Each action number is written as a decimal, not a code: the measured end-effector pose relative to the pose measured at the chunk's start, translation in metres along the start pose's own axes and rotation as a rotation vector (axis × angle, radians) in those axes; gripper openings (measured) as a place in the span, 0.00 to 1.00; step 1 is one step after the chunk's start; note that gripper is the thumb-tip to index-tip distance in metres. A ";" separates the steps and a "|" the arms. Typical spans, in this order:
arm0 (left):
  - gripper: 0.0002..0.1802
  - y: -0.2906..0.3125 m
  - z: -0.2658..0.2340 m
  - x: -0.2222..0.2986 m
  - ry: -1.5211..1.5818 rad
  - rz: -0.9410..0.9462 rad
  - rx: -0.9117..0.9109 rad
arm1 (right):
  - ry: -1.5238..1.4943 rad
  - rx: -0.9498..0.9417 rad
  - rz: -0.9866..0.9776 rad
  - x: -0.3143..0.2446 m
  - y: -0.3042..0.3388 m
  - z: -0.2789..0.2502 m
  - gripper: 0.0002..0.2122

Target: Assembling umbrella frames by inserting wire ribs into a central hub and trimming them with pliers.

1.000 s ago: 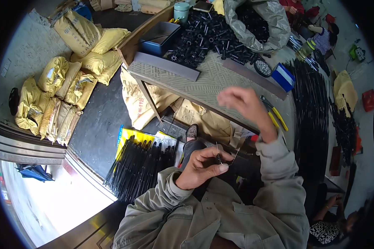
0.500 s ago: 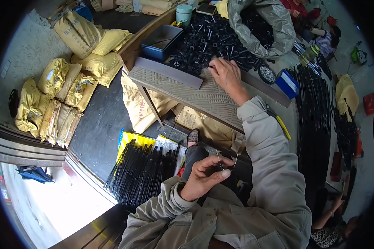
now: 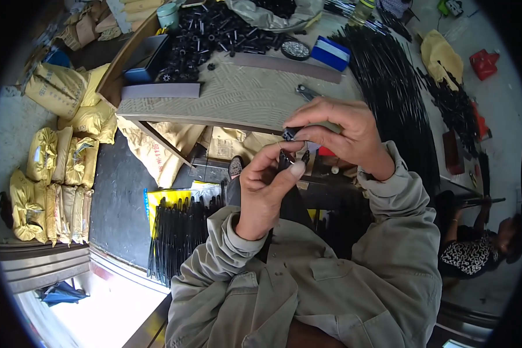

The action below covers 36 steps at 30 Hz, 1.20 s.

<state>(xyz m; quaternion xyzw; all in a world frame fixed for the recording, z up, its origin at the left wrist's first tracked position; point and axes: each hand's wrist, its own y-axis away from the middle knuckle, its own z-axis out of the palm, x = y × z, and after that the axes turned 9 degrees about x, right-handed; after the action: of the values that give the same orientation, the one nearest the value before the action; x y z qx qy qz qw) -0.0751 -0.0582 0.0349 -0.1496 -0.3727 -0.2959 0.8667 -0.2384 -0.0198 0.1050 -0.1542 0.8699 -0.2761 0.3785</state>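
Note:
My left hand (image 3: 261, 194) is closed in front of my chest, thumb and fingers pinching a small dark piece (image 3: 285, 159) with thin ends sticking out. Its exact kind is hard to make out. Just above it, my right hand (image 3: 351, 130) pinches a small black plastic part (image 3: 289, 134) between thumb and fingertips. The two parts are close together; whether they touch cannot be told. Beyond my hands, a heap of similar small black plastic parts (image 3: 200, 37) lies on the worktable (image 3: 238, 95). Pliers (image 3: 306, 91) rest near the table's front edge.
On the table are a blue tray (image 3: 146, 61), flat strips (image 3: 159, 90), a round dish of small silvery bits (image 3: 296, 50), a blue-and-white box (image 3: 330, 53) and long black rods (image 3: 385, 87). More black rods (image 3: 182, 232) stand below. Yellow sacks (image 3: 40, 156) line the left; another person (image 3: 475, 249) sits at right.
My right hand has drawn back from the heap to my left hand, bringing a small black plastic part. The left hand has risen slightly, and the view has shifted.

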 end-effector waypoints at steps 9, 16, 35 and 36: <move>0.14 0.016 0.022 -0.017 -0.004 0.027 -0.018 | -0.535 0.060 0.341 0.004 0.037 -0.016 0.06; 0.12 0.018 0.026 -0.023 -0.026 0.073 0.049 | -0.526 -0.020 0.309 0.000 0.034 -0.019 0.09; 0.15 0.012 0.006 -0.025 0.054 0.091 0.003 | 0.077 0.249 -0.072 -0.006 0.050 0.009 0.09; 0.15 0.012 0.007 -0.024 0.059 0.096 0.017 | 0.093 0.261 -0.089 -0.007 0.049 0.009 0.09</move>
<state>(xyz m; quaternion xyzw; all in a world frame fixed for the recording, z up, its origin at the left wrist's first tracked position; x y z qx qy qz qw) -0.0846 -0.0360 0.0215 -0.1512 -0.3419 -0.2551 0.8917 -0.2304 0.0193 0.0749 -0.1291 0.8354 -0.4104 0.3420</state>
